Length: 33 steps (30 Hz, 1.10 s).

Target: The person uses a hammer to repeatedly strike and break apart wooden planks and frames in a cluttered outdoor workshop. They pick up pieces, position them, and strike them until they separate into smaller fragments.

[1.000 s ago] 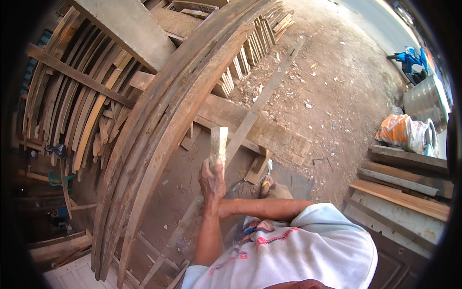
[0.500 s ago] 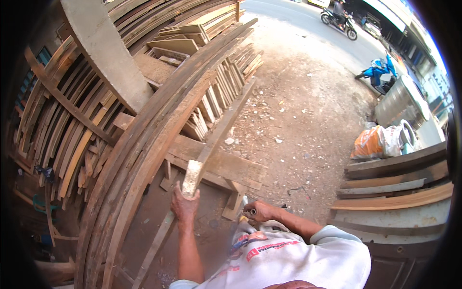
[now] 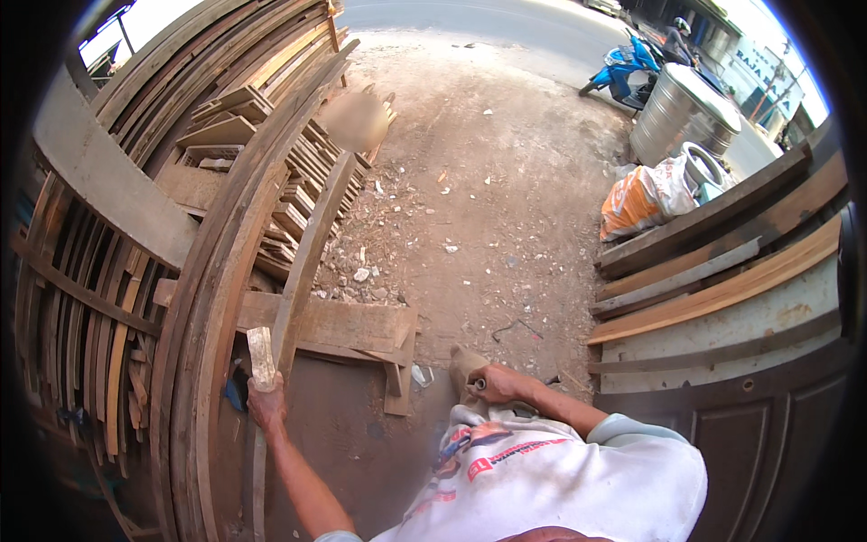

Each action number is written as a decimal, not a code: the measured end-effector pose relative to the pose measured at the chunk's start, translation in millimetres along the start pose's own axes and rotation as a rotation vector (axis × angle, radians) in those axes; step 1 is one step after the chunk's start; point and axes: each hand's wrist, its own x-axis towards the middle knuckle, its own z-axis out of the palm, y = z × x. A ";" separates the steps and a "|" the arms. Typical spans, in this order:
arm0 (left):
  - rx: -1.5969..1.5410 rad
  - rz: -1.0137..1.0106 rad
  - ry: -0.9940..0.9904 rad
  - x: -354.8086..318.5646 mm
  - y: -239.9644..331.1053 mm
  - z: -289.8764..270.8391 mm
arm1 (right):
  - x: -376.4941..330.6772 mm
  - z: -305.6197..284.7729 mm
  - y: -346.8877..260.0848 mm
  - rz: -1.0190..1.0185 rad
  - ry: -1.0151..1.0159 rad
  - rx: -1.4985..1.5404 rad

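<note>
My left hand (image 3: pixel 267 405) is closed around the lower end of a short, pale wooden block (image 3: pixel 261 358), which points upward and away from me. Just to the block's right runs a long narrow plank (image 3: pixel 312 235); I cannot tell whether they touch. My right hand (image 3: pixel 498 384) is a fist in front of my white shirt, wrapped round a dark rod with a round end (image 3: pixel 478 384). The rest of that rod is hidden by the fingers, so its kind does not show.
Long boards (image 3: pixel 217 235) are stacked along the left, beside a concrete post (image 3: pixel 108 172). A low wooden frame (image 3: pixel 361 327) lies ahead. To the right are more boards (image 3: pixel 722 280), an orange and white sack (image 3: pixel 637 203) and a metal drum (image 3: pixel 682 113). A blue motorbike (image 3: pixel 628 68) stands beyond.
The view has swung right, so the surroundings sit further left. My left hand has moved left with the block, off the long plank's line. My right hand still grips the rod.
</note>
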 end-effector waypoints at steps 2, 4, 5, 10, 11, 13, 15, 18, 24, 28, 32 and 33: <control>0.001 -0.011 -0.057 0.4 -1.3 7.2 | -9.3 -11.6 14.4 0.078 0.017 0.045; -0.047 -0.026 -0.086 13.1 -8.8 12.0 | 0.5 -23.2 41.4 0.111 -0.011 0.039; -0.087 -0.031 -0.089 20.0 -15.0 18.9 | 5.5 -30.8 54.3 0.115 -0.010 0.027; -0.243 -0.106 -0.101 29.7 -45.9 34.3 | 28.2 -80.9 108.3 0.157 -0.052 -0.092; -0.248 -0.102 -0.108 21.3 -34.5 31.0 | 31.6 -100.5 107.9 0.177 -0.030 -0.036; -0.256 -0.119 -0.110 11.3 -10.7 17.7 | 40.4 -137.5 104.6 0.210 -0.012 0.068; -0.257 -0.121 -0.143 10.4 -11.9 10.8 | 56.5 -160.5 121.3 0.278 -0.031 0.052; -0.185 -0.185 -0.173 9.1 -2.1 3.8 | 90.5 -189.8 149.9 0.240 -0.036 0.019; 0.093 -0.276 -0.194 16.0 -0.6 10.1 | 164.6 -242.4 123.0 0.088 -0.124 -0.007; 0.102 -0.436 -0.234 12.3 -14.1 14.4 | 215.2 -262.0 92.9 0.002 -0.114 -0.034; 0.162 -0.489 -0.270 26.3 21.5 7.0 | 276.4 -276.7 90.9 -0.045 -0.131 0.070; 0.175 -0.491 -0.242 23.3 23.4 4.2 | 291.5 -276.8 100.1 -0.080 -0.130 0.132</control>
